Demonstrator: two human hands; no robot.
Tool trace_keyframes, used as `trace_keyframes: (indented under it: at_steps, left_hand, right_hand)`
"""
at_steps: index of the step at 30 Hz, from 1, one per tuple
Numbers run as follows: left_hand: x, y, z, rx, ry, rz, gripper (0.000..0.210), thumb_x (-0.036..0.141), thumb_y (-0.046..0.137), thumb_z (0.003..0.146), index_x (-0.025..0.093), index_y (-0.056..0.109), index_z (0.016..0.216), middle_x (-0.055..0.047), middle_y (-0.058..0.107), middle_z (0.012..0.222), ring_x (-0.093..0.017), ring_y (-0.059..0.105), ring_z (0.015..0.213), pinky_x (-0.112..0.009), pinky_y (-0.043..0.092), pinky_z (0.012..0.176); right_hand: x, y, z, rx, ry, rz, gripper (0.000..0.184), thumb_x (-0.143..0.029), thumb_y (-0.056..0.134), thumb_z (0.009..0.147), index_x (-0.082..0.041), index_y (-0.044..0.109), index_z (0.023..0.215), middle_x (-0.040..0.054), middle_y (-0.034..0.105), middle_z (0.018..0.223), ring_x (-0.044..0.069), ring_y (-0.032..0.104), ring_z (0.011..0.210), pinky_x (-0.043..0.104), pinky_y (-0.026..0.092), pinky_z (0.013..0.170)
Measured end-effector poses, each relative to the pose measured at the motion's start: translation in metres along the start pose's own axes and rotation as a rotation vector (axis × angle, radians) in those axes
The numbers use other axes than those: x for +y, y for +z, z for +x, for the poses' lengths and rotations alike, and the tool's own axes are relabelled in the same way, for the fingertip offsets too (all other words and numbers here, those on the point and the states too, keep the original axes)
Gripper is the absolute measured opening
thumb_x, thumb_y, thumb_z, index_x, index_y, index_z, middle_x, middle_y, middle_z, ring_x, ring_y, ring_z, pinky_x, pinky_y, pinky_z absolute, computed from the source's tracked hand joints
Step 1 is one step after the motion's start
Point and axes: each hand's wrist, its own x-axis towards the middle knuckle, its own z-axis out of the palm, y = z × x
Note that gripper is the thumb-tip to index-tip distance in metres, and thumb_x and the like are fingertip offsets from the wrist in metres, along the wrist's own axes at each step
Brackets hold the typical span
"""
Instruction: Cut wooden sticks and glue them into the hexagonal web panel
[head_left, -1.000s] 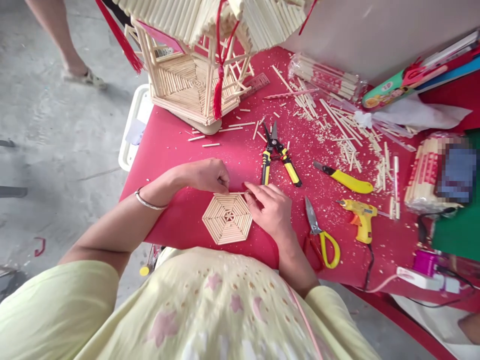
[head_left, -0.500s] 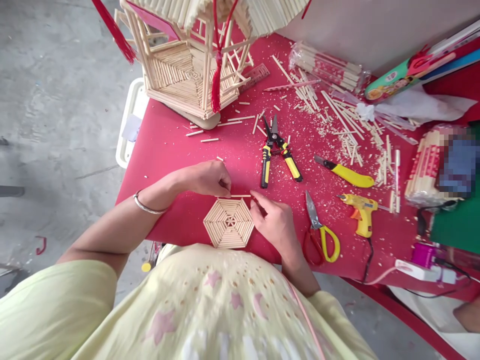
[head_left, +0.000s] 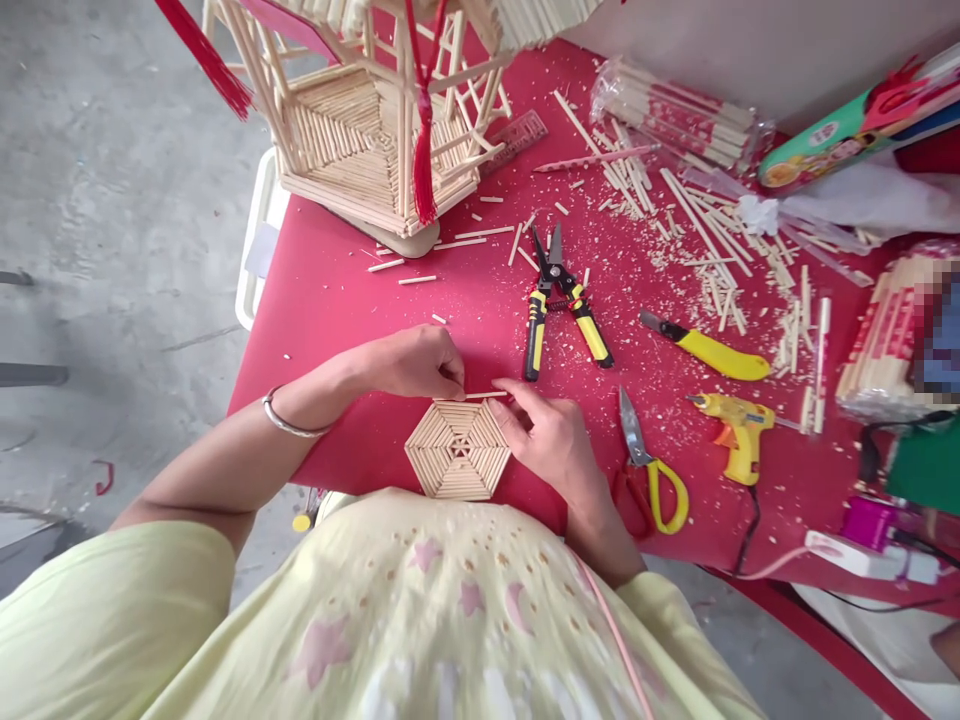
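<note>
A hexagonal panel of thin wooden sticks (head_left: 427, 455) lies flat on the red table in front of me. Along its far edge is a single wooden stick (head_left: 474, 396). My left hand (head_left: 420, 362) is closed in a pinch at that stick's left end, with its fingertips partly hidden. At the right end, my right hand (head_left: 546, 435) has its index finger on the far side and its thumb on the near side, holding the stick lightly. The lower fingers of my right hand are curled beside the panel's right corner.
A stick-built pavilion (head_left: 341, 195) with red tassels stands at the back left. Cutting pliers (head_left: 559, 300), scissors (head_left: 645, 470), a yellow utility knife (head_left: 712, 350) and a glue gun (head_left: 742, 430) lie to the right. Loose sticks (head_left: 705, 230) and crumbs are scattered behind them.
My right index fingertip has shifted slightly left over the stick, so the stick's right end now shows between finger and thumb. My left hand keeps its pinch. The view has turned slightly.
</note>
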Motion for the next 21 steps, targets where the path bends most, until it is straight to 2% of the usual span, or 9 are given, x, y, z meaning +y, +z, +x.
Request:
trace_keyframes:
  at_steps: [6,11,21]
  left_hand:
    - [0.0037,0.0000,0.0006,0.002,-0.031,0.028,0.018,0.025,0.063,0.076,0.018,0.078,0.069,0.004,0.058,0.054,-0.008,0.047,0.055,-0.022,0.032,0.055]
    - [0.0050,0.0002,0.0007,0.012,-0.039,0.037,0.018,0.026,0.063,0.076,0.019,0.078,0.070,0.004,0.062,0.056,-0.008,0.049,0.056,-0.022,0.033,0.056]
    - [0.0083,0.0003,-0.0004,0.015,-0.051,0.068,0.019,0.027,0.063,0.076,0.018,0.077,0.068,0.004,0.060,0.055,-0.008,0.047,0.055,-0.024,0.032,0.056]
  right_hand:
    - [0.0034,0.0019,0.0013,0.031,-0.023,-0.001,0.030,-0.036,0.055,0.105,-0.024,0.071,0.126,0.0051,0.082,0.104,0.017,0.077,0.074,0.025,0.053,0.070]
    - [0.0038,0.0029,0.0023,0.028,-0.024,-0.018,0.028,-0.035,0.057,0.104,-0.024,0.072,0.124,0.0050,0.082,0.103,0.017,0.077,0.073,0.025,0.054,0.071]
    - [0.0046,0.0036,0.0034,0.000,-0.053,0.028,0.023,-0.029,0.059,0.103,-0.028,0.073,0.122,0.0020,0.081,0.110,0.017,0.078,0.089,0.025,0.057,0.081]
